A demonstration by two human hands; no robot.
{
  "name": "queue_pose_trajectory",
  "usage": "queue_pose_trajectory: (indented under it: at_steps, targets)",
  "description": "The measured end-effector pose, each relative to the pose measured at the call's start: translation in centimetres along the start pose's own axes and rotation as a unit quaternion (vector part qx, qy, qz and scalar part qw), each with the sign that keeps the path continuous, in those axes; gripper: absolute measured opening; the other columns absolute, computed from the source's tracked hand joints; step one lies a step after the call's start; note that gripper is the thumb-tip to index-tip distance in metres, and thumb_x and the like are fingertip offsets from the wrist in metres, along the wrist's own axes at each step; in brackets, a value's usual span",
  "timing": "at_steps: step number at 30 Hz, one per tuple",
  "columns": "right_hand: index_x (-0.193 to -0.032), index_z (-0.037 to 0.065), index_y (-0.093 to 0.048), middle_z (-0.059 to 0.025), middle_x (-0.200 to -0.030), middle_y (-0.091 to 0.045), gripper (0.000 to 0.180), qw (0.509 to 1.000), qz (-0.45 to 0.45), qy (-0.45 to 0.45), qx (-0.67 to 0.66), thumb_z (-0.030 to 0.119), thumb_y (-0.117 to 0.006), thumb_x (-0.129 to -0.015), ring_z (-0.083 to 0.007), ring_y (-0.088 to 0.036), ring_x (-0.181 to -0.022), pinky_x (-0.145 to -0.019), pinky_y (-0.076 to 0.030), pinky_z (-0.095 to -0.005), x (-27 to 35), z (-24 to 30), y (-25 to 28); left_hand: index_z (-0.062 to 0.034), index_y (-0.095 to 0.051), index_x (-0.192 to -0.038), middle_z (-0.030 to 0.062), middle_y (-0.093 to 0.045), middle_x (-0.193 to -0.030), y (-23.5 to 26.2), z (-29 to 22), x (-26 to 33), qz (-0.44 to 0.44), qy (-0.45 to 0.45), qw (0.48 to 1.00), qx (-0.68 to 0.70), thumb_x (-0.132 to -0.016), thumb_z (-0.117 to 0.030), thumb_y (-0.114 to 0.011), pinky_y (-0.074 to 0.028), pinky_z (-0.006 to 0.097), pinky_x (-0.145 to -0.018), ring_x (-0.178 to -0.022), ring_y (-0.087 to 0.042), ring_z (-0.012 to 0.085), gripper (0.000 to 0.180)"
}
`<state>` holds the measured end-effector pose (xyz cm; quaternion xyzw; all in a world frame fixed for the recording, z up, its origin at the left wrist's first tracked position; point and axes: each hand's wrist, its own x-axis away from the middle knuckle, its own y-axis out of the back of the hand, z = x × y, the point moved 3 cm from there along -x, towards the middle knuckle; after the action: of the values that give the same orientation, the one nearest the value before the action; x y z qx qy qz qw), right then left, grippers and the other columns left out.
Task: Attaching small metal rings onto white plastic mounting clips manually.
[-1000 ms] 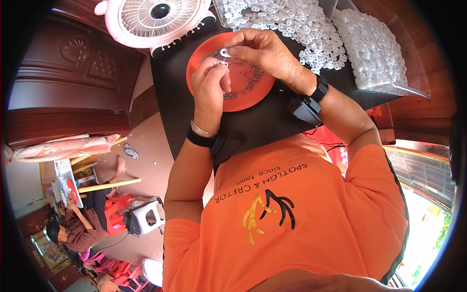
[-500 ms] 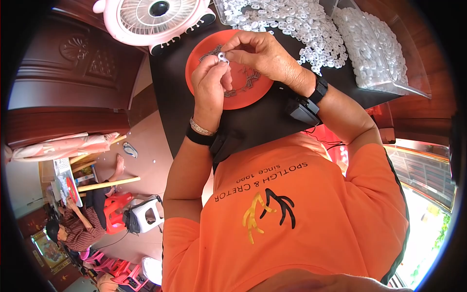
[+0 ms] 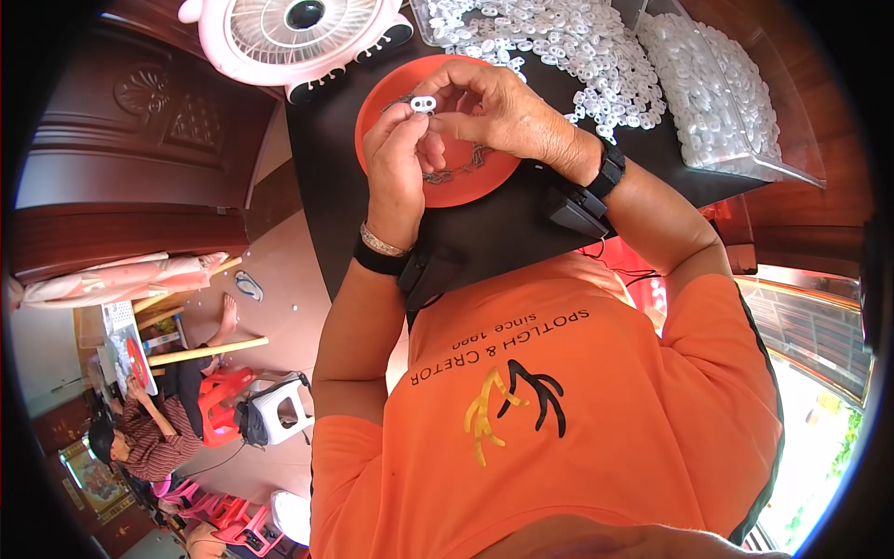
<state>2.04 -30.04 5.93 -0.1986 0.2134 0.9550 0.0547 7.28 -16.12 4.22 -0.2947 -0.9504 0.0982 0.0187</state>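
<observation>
A small white oval plastic piece with two holes, like a cord lock, sits upright between my hands above a red round plate. My left hand pinches its lower edge between thumb and fingers. My right hand is closed in, its thumb and bent fingers close beside the piece; whatever lies between those fingertips is hidden. Small grey metal pieces lie in a ring on the plate, partly covered by my hands.
Many white two-holed pieces are heaped on the black table, with more in a clear bin at right. A pink fan stands at far left. Another person sits at a table at left, near red and white stools.
The white piece has turned upright, and both its holes now face up toward me. My right fingertips have shifted slightly lower and away from its top.
</observation>
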Motion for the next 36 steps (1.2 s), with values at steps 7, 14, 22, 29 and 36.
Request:
queue_pose_trajectory:
  at_steps: [7,14,22,29,36]
  targets:
    - [-0.112,0.008,-0.060,-0.0039,-0.086,-0.066,0.035,0.999,-0.002,0.001,0.043,0.016,-0.072,-0.080,-0.0128,-0.064,-0.079,-0.071,-0.052,-0.0264,0.14,0.30,-0.12,-0.0047,-0.059,-0.082,0.0011,-0.055,-0.061,0.09,0.16,-0.04,-0.001,0.003,1.000,0.014,-0.087,-0.016,-0.050,-0.033,0.019,-0.044,-0.047,-0.049,0.0081,0.015]
    - [-0.112,0.008,-0.059,-0.0045,-0.083,-0.066,0.035,0.996,-0.020,0.023,0.089,0.014,-0.072,-0.080,-0.0136,-0.065,-0.076,-0.069,-0.052,-0.0265,0.30,0.42,-0.30,-0.0036,-0.060,-0.084,0.0018,-0.057,-0.063,0.18,0.37,-0.19,-0.002,0.005,1.000,0.011,-0.086,-0.016,-0.050,-0.035,0.020,-0.044,-0.048,-0.050,0.0084,0.016]
    - [-0.112,0.005,-0.058,-0.0058,-0.082,-0.065,0.035,0.996,-0.004,0.008,0.094,0.013,-0.071,-0.080,-0.0145,-0.064,-0.075,-0.068,-0.052,-0.0271,0.31,0.43,-0.33,-0.0033,-0.060,-0.085,0.0017,-0.058,-0.064,0.24,0.56,-0.23,0.004,0.010,1.000,0.010,-0.087,-0.016,-0.050,-0.036,0.019,-0.045,-0.049,-0.051,0.0081,0.016]
    - [-0.106,0.003,-0.058,-0.0113,-0.074,-0.065,0.031,0.994,-0.008,0.040,0.102,0.020,-0.069,-0.081,-0.0225,-0.065,-0.065,-0.060,-0.052,-0.0316,0.29,-0.07,-0.62,-0.0041,-0.060,-0.084,0.0016,-0.057,-0.063,0.01,0.17,-0.11,0.003,0.014,1.000,0.003,-0.087,-0.017,-0.051,-0.036,0.019,-0.045,-0.049,-0.050,0.0078,0.016]
    - [-0.112,0.005,-0.057,-0.0082,-0.085,-0.065,0.033,0.994,0.011,0.006,0.108,0.013,-0.068,-0.082,-0.0168,-0.065,-0.076,-0.069,-0.053,-0.0284,0.27,-0.13,-0.70,-0.0048,-0.059,-0.082,0.0018,-0.056,-0.062,0.08,0.11,-0.18,0.004,0.010,1.000,-0.004,-0.087,-0.017,-0.052,-0.036,0.020,-0.044,-0.048,-0.050,0.0079,0.015]
